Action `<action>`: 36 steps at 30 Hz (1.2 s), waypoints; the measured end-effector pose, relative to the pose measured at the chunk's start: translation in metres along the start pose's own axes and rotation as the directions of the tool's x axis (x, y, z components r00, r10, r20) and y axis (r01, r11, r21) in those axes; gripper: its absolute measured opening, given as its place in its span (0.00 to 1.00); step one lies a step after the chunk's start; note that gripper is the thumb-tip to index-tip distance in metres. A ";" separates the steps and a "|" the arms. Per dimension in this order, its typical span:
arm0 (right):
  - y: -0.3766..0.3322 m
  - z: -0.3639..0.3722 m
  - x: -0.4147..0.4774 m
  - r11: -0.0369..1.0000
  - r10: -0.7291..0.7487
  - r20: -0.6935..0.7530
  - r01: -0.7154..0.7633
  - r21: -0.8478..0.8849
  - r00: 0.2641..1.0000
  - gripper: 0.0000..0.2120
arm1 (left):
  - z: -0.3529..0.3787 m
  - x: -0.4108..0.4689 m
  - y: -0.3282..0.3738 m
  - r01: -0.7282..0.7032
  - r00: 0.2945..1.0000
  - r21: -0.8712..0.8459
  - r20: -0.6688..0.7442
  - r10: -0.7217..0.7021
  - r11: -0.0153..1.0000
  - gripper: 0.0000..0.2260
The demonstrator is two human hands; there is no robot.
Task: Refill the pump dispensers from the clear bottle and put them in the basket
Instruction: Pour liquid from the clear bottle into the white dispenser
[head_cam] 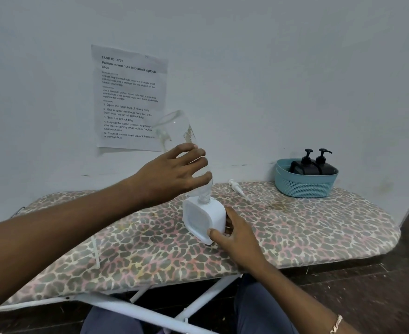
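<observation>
Clear bottle [183, 133] is upended over the white dispenser [203, 219], its mouth seated in the dispenser's open neck, so whatever runs out goes straight in and not onto the ironing board [319, 227]. My left hand [172, 174] grips the bottle low on its body, fingers [196, 165] curled round it near the shoulder, which I judge gives me the best control of the spout. Its long axis runs steep but not quite plumb: base high and leaning up-left toward the wall, mouth pointing down. How much liquid is left inside, I can't tell. My right hand [241, 237] pinches the dispenser's near corner, thumb in front and the other fingers behind, pinning it to the board so the weight above doesn't tip it. The pump head [235, 187] lies loose on the board just behind, out of the way. Far right, the teal basket [302, 188] already holds two black pump dispensers [318, 165], pump tops sticking up.
</observation>
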State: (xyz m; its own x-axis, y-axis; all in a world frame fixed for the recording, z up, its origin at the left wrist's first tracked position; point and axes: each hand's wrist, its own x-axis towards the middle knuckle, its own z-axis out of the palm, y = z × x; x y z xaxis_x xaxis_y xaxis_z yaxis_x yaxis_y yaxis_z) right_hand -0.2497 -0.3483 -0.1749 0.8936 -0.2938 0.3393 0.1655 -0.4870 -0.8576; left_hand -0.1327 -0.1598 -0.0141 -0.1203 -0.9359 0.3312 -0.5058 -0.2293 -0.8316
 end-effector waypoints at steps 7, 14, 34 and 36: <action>0.000 0.000 0.000 1.000 0.003 0.002 -0.003 0.005 1.000 0.29 | 0.001 0.006 -0.004 -0.056 0.998 0.026 -0.020 0.056 0.998 0.23; -0.001 0.000 0.000 1.000 0.010 -0.004 -0.010 0.020 1.000 0.27 | 0.002 0.006 -0.003 -0.034 0.999 0.024 0.003 0.034 0.999 0.25; 0.002 0.000 0.000 1.000 -0.002 -0.011 0.002 0.009 1.000 0.27 | 0.041 -0.052 0.041 0.685 0.724 -0.376 0.250 -0.643 0.624 0.32; 0.003 0.000 0.000 1.000 -0.002 -0.012 0.002 0.005 1.000 0.27 | 0.047 -0.058 0.041 0.765 0.600 -0.506 0.334 -0.727 0.398 0.31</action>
State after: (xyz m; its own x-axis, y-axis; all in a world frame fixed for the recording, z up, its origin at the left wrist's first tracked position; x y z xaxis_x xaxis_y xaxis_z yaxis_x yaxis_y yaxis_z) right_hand -0.2491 -0.3498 -0.1774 0.8884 -0.3022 0.3457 0.1697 -0.4834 -0.8588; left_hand -0.1065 -0.1272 -0.0879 0.5810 -0.4836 0.6547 -0.7259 -0.6717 0.1480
